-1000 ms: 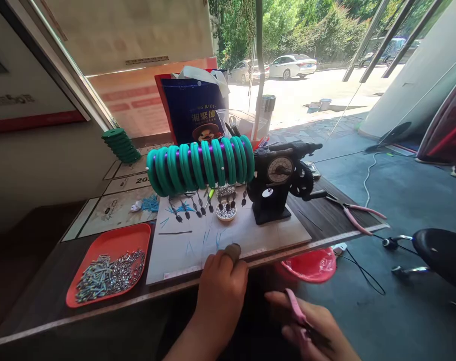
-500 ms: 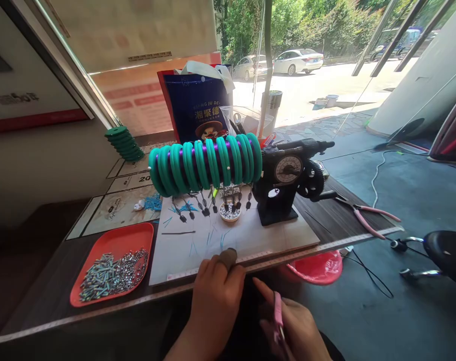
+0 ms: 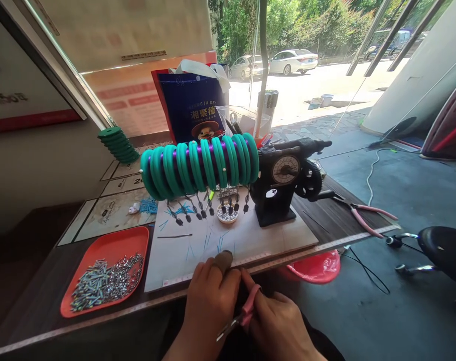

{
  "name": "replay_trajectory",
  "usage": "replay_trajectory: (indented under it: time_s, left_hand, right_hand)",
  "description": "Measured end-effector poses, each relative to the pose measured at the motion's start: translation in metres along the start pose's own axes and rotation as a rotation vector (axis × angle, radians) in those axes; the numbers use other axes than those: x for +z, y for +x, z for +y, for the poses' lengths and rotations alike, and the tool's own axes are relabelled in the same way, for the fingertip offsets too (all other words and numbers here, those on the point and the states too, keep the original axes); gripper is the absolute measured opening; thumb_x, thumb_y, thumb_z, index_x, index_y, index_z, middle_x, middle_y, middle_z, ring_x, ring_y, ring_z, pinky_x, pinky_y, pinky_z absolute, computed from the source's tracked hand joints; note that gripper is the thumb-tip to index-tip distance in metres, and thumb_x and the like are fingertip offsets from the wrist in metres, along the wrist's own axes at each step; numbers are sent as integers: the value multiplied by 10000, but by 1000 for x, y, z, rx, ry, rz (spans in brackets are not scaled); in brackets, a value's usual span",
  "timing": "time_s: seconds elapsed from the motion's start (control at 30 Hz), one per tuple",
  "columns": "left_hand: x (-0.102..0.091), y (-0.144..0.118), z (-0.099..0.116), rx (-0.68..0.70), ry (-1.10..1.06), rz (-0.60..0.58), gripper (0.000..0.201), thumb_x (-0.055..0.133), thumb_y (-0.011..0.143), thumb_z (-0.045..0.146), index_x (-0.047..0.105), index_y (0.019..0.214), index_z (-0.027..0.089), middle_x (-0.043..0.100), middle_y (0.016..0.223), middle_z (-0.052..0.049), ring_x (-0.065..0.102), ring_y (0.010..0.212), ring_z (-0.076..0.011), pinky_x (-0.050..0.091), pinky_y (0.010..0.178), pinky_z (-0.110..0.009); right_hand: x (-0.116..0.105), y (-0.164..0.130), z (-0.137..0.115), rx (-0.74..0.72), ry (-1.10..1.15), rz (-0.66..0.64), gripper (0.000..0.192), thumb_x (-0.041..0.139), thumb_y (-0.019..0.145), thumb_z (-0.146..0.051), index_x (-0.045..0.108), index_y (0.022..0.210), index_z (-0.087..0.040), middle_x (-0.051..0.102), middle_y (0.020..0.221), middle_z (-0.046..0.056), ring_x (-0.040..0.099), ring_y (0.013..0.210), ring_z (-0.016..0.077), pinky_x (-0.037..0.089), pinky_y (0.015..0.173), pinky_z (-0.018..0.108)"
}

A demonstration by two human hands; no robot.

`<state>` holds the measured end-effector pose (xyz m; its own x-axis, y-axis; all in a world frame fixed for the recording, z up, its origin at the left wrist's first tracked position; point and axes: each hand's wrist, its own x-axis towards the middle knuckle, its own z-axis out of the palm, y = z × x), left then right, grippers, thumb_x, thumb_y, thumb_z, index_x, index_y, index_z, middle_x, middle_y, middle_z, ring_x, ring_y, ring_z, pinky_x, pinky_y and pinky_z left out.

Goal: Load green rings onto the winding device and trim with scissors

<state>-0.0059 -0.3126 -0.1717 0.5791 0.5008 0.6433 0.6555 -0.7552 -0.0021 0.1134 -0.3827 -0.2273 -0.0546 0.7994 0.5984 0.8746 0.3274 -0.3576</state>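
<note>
I have both hands low at the near table edge (image 3: 288, 258), just off the white board (image 3: 250, 235). My right hand (image 3: 284, 326) is wrapped tight around the pink pliers (image 3: 246, 308), their tips pointing left under my left hand (image 3: 210, 301), which is curled closed; I cannot tell what it pinches. Right of the hands is open floor; left, the tray (image 3: 107, 245) sits well apart.

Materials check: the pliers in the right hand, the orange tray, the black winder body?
Pliers: pink grips look like soft plastic or rubber sleeves, matte; the bare tips shine like steel. Orange tray: probably moulded plastic, uniform colour with a smooth, slightly glossy rim. Black winder: looks like painted cast metal, dull black, with a toothed gear at its side, though plastic cannot be ruled out.
</note>
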Motion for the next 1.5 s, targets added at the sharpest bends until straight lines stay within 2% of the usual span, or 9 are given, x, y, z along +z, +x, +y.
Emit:
replay_trajectory:
  time_s: [0.13, 0.47, 0.53, 0.63, 0.8, 1.2, 1.37, 1.5]
  left_hand:
    - [1, 0, -3, 20, -1, 39, 261, 458, 821, 152, 660, 656, 165, 606, 752, -108, 548, 701, -207, 450, 558, -291]
    - [3, -5, -9, 41, -22, 24, 173, 483, 812, 157, 625, 714, 160, 553, 827, -103, 564, 740, -209, 530, 576, -317]
    - [2, -9, -12, 47, -35, -1, 129, 496, 811, 159, 623, 794, 152, 538, 905, -107, 569, 800, -205, 545, 645, -317]
    - [-1, -16, -15, 27, -43, -31, 121, 516, 807, 158, 606, 885, 139, 513, 991, -116, 566, 873, -202, 545, 726, -313]
    - [-6, -19, -14, -52, -98, -34, 108, 507, 811, 146, 609, 848, 145, 525, 961, -99, 568, 861, -187, 544, 732, -303]
    - [-10, -16, -13, -77, -113, -36, 172, 478, 819, 153, 643, 771, 167, 582, 923, -92, 590, 807, -167, 549, 711, -287]
    - [-7, -18, -14, -81, -124, -46, 141, 503, 804, 144, 639, 769, 160, 581, 932, -94, 586, 805, -171, 549, 712, -296]
    - [-7, -23, -14, -95, -155, -34, 106, 536, 786, 130, 636, 796, 163, 563, 981, -94, 575, 843, -177, 538, 726, -298]
  right_hand:
    - [-1, 2, 2, -33, -82, 23, 170, 317, 789, -85, 452, 731, -171, 524, 465, -50, 493, 348, 111, 270, 448, 265]
    - [-3, 4, -1, -17, -143, 47, 201, 309, 789, -91, 434, 660, -182, 496, 430, -49, 473, 322, 105, 252, 454, 265]
    - [-4, 3, -1, -4, -138, 37, 196, 306, 794, -93, 476, 729, -164, 508, 441, -51, 484, 329, 103, 260, 452, 264]
    - [-6, 2, -1, 7, -117, -7, 241, 300, 825, -105, 513, 937, -119, 519, 459, -59, 495, 339, 95, 269, 447, 265]
    - [-8, 1, -1, -6, -110, -47, 279, 287, 871, -138, 500, 1047, -98, 511, 454, -67, 505, 341, 88, 288, 451, 266]
    - [-10, 0, -1, -10, -64, -45, 298, 292, 861, -114, 493, 1081, -85, 517, 459, -64, 493, 339, 99, 291, 440, 260]
    - [-3, -5, -2, 42, -33, -72, 341, 307, 851, -127, 461, 1153, -95, 521, 478, -60, 505, 359, 115, 290, 451, 277]
    - [-11, -9, 0, 101, 112, -38, 226, 360, 831, -145, 496, 1011, -165, 594, 591, -27, 539, 450, 123, 348, 497, 252]
